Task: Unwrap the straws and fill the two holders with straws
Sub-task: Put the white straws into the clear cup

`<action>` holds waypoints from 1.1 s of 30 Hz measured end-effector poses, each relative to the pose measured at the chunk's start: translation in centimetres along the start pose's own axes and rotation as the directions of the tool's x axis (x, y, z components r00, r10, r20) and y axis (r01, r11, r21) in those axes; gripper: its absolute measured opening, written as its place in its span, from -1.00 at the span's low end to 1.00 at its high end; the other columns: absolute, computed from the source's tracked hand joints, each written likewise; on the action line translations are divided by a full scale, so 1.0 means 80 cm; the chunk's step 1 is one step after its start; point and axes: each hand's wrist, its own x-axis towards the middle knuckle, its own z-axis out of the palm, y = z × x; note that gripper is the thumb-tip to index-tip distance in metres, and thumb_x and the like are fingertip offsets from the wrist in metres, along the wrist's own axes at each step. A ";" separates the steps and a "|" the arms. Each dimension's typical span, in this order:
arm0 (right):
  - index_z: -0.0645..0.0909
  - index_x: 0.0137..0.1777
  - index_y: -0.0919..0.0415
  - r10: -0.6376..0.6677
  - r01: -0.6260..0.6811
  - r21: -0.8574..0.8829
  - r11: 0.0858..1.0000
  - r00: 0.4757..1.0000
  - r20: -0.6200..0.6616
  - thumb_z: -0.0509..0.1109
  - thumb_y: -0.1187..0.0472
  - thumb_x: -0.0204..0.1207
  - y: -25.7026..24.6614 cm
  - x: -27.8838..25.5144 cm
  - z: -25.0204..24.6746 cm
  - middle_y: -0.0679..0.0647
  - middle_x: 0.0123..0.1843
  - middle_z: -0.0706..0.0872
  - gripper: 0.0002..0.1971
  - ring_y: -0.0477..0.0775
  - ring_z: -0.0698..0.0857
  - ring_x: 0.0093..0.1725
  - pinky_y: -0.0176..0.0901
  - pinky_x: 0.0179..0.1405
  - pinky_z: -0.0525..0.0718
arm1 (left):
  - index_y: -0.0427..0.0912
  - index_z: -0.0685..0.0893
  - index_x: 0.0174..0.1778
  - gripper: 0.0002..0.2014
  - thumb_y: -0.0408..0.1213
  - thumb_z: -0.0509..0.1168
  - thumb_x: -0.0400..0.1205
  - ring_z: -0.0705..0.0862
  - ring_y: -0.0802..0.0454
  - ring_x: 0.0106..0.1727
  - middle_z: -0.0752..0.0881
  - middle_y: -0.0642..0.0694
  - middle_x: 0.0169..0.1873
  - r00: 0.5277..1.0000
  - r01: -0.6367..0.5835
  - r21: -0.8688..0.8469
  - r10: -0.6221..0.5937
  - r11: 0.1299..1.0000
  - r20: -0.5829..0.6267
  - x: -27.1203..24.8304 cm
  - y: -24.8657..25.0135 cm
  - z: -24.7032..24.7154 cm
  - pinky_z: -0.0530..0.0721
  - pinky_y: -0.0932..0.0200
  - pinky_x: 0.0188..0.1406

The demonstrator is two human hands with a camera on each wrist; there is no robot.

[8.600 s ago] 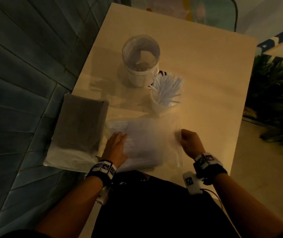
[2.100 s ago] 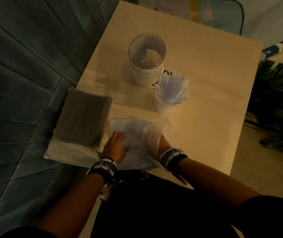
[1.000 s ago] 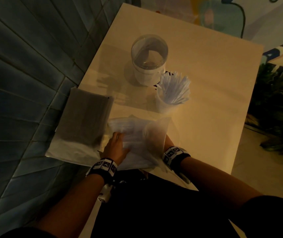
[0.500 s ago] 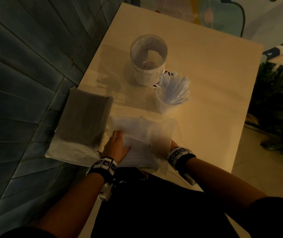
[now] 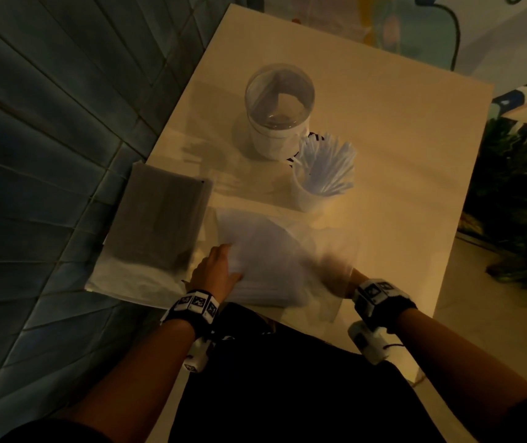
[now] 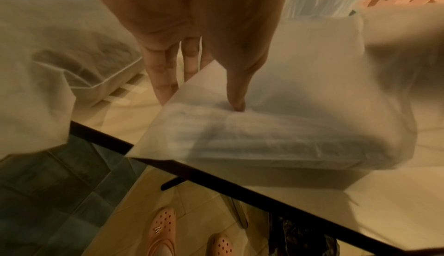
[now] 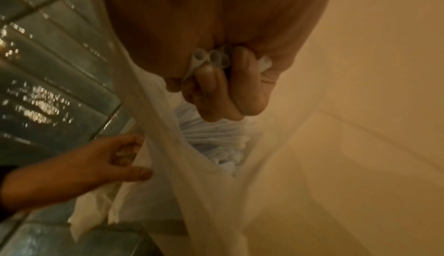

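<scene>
A clear plastic bag of white straws (image 5: 268, 263) lies at the table's near edge. My left hand (image 5: 214, 273) pinches its left edge, thumb (image 6: 236, 98) on top and fingers (image 6: 165, 74) underneath. My right hand (image 7: 223, 89) is inside the bag's open right side, blurred in the head view, gripping a small bundle of straws (image 7: 211, 57) whose round ends stick out of the fist. A white cup holder (image 5: 316, 196) stands behind the bag, packed with straws (image 5: 329, 167). Behind that is a taller clear cylinder holder (image 5: 279, 107) with no straws showing in it.
A dark flat pack (image 5: 160, 219) on a white wrapper lies left of the bag, overhanging the table (image 5: 399, 155) edge by the tiled wall. Plants stand beyond the table's right edge. My shoes show on the floor under the table in the left wrist view.
My right wrist has slid to the right along the near edge, and the bag's raised flap has dropped and spread rightward. The left hand has stayed on the bag's left edge.
</scene>
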 end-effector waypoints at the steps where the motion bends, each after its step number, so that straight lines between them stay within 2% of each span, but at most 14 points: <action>1: 0.63 0.37 0.34 -0.009 0.010 0.049 0.999 1.000 -0.020 0.16 0.22 0.78 -0.021 -0.012 0.005 -0.03 0.22 0.73 -0.68 -0.07 0.68 0.25 -0.21 0.28 0.55 | -0.02 0.40 0.48 -0.41 -0.01 0.43 0.58 0.61 -0.32 0.29 0.52 -0.16 0.38 1.000 -0.007 0.009 0.007 1.000 0.010 0.000 -0.002 0.000 0.62 -0.16 0.20; 2: 0.74 0.27 0.20 0.205 -0.206 -0.046 0.977 0.978 -0.036 0.19 0.36 0.75 -0.042 -0.017 0.012 0.03 0.18 0.77 -0.70 -0.03 0.73 0.19 -0.16 0.27 0.62 | -0.05 0.49 0.37 -0.54 -0.03 0.40 0.60 0.63 -0.32 0.26 0.57 -0.17 0.32 1.000 -0.011 0.044 0.010 0.999 0.019 0.001 -0.003 -0.001 0.63 -0.15 0.17; 3: 0.81 0.14 0.11 0.495 -0.513 -0.176 0.840 0.858 -0.138 0.21 0.47 0.71 -0.072 -0.014 0.037 0.04 0.07 0.81 -0.63 -0.04 0.78 0.03 -0.24 0.11 0.71 | -0.07 0.55 0.17 -0.72 -0.05 0.37 0.63 0.65 -0.33 0.22 0.64 -0.20 0.24 1.000 -0.020 0.086 0.018 0.996 0.019 0.001 -0.007 -0.001 0.64 -0.14 0.13; 5: 0.78 0.01 0.24 0.518 -0.723 -0.398 0.564 0.686 -0.512 0.26 0.46 0.69 -0.094 -0.050 0.027 0.08 -0.14 0.76 -0.75 -0.03 0.73 -0.23 -0.23 -0.15 0.73 | -0.10 0.55 -0.11 -0.88 -0.14 0.29 0.65 0.67 -0.38 0.13 0.70 -0.28 0.10 1.000 -0.006 0.144 0.003 0.990 0.017 -0.001 -0.012 0.000 0.65 -0.12 0.03; 7: 0.64 -0.36 0.08 0.509 -0.789 -0.531 0.308 0.609 -0.608 0.30 0.09 0.71 -0.113 -0.078 0.023 -0.02 -0.43 0.58 -0.64 -0.05 0.50 -0.49 -0.08 -0.32 0.59 | -0.14 0.62 -0.06 -0.91 -0.24 0.23 0.64 0.66 -0.41 0.11 0.70 -0.32 0.07 1.000 0.020 0.150 -0.022 0.989 0.008 -0.004 -0.018 0.002 0.63 -0.11 0.00; 9: 0.43 -0.55 0.06 0.476 -0.848 -0.465 0.253 0.527 -0.704 0.20 -0.30 0.63 -0.112 -0.093 0.011 -0.05 -0.60 0.41 -0.40 -0.04 0.31 -0.61 -0.16 -0.46 0.38 | -0.16 0.65 -0.05 -0.88 -0.29 0.21 0.61 0.66 -0.41 0.10 0.71 -0.33 0.07 0.999 0.040 0.135 -0.040 0.990 -0.003 -0.005 -0.023 0.006 0.66 -0.13 0.02; 11: 0.45 -0.53 0.12 0.405 -0.867 -0.430 0.252 0.498 -0.767 0.12 -0.34 0.56 -0.120 -0.113 0.004 -0.01 -0.62 0.43 -0.39 0.00 0.34 -0.62 -0.15 -0.45 0.37 | -0.17 0.64 -0.07 -0.88 -0.30 0.20 0.59 0.66 -0.41 0.10 0.71 -0.34 0.06 0.998 0.065 0.121 -0.064 0.991 -0.013 -0.005 -0.026 0.008 0.67 -0.15 0.03; 14: 0.48 -0.49 0.19 0.352 -0.866 -0.324 0.382 0.460 -0.815 0.19 -0.42 0.49 -0.141 -0.142 0.005 0.01 -0.60 0.42 -0.34 0.03 0.33 -0.59 -0.10 -0.46 0.35 | -0.18 0.64 -0.07 -0.87 -0.29 0.19 0.61 0.66 -0.39 0.11 0.71 -0.33 0.06 0.997 0.081 0.121 -0.080 0.989 -0.016 -0.007 -0.026 0.007 0.65 -0.13 0.02; 17: 0.51 -0.42 0.27 0.292 -0.833 -0.284 0.476 0.454 -0.842 0.23 -0.56 0.32 -0.167 -0.157 0.020 0.03 -0.57 0.43 -0.23 -0.04 0.33 -0.62 -0.21 -0.56 0.35 | -0.18 0.64 -0.08 -0.88 -0.28 0.20 0.63 0.66 -0.38 0.12 0.71 -0.33 0.07 0.996 0.089 0.122 -0.089 0.989 -0.007 -0.010 -0.024 0.003 0.65 -0.13 0.03; 21: 0.50 -0.44 0.31 0.181 -0.764 -0.386 0.516 0.538 -0.823 0.17 -0.64 0.26 -0.206 -0.163 0.049 0.10 -0.56 0.44 -0.14 0.01 0.36 -0.60 -0.18 -0.55 0.39 | -0.17 0.63 0.02 -0.89 -0.26 0.27 0.63 0.67 -0.34 0.15 0.69 -0.27 0.11 0.997 0.079 0.093 -0.077 0.993 -0.030 -0.014 -0.017 -0.004 0.66 -0.13 0.05; 25: 0.45 -0.47 0.32 0.151 -0.609 -0.382 0.695 0.643 -0.751 0.33 -0.61 0.26 -0.210 -0.124 0.081 0.15 -0.53 0.41 -0.15 0.09 0.31 -0.55 -0.12 -0.54 0.35 | -0.09 0.58 0.21 -0.62 0.01 0.43 0.58 0.64 -0.08 0.18 0.62 -0.07 0.19 0.952 -0.174 -0.170 0.121 0.970 -0.281 -0.027 0.014 -0.019 0.65 -0.05 0.08; 28: 0.45 -0.56 0.16 0.162 -0.516 -0.391 0.762 0.736 -0.657 0.41 -0.48 0.34 -0.185 -0.071 0.098 0.07 -0.60 0.37 -0.32 0.02 0.29 -0.58 -0.16 -0.54 0.31 | 0.04 0.59 0.25 -0.46 0.21 0.49 0.44 0.65 0.17 0.18 0.67 0.11 0.18 0.939 -0.344 -0.549 0.271 0.762 -0.212 -0.051 0.061 -0.056 0.67 0.05 0.20; 30: 0.48 -0.55 0.15 0.232 -0.524 -0.382 0.761 0.771 -0.593 0.44 -0.45 0.34 -0.167 -0.030 0.109 0.11 -0.59 0.40 -0.34 0.04 0.30 -0.57 -0.11 -0.51 0.32 | 0.01 0.57 0.31 -0.32 0.25 0.54 0.35 0.67 0.11 0.27 0.70 0.04 0.24 0.907 -0.327 -0.774 0.410 0.543 -0.096 -0.067 0.093 -0.082 0.65 0.01 0.30; 33: 0.54 -0.53 0.12 0.313 -0.527 -0.474 0.705 0.831 -0.459 0.41 -0.30 0.50 -0.147 0.026 0.135 0.05 -0.59 0.48 -0.44 0.05 0.37 -0.58 -0.12 -0.47 0.39 | -0.23 0.52 0.37 -0.21 0.13 0.60 0.35 0.68 -0.12 0.31 0.69 -0.23 0.26 0.857 -0.223 -0.948 0.509 0.225 -0.081 -0.081 0.127 -0.109 0.69 0.02 0.21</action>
